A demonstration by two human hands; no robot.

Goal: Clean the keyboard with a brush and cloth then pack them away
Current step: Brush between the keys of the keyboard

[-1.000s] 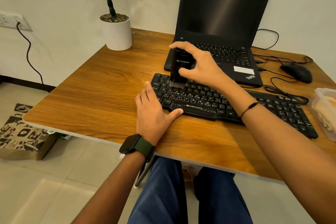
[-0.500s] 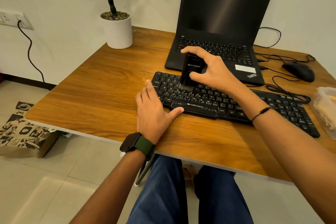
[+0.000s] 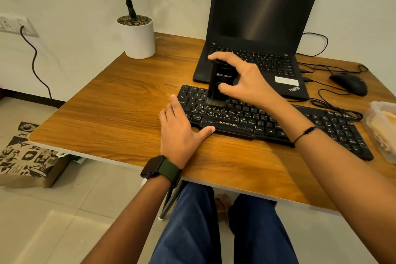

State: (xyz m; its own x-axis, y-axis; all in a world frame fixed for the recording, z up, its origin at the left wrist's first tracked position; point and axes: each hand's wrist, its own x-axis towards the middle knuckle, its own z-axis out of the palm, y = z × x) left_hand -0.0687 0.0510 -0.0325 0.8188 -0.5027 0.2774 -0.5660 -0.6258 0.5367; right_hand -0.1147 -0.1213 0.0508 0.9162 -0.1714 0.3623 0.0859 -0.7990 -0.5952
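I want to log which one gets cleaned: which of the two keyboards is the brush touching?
The separate Zebronics keyboard in front of the laptop; the brush bristles rest on its left keys, not the laptop's.

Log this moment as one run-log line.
phase: brushing | right hand: holds brush, bristles on keyboard left section | left hand: flat, bracing keyboard's left end | cloth: not visible
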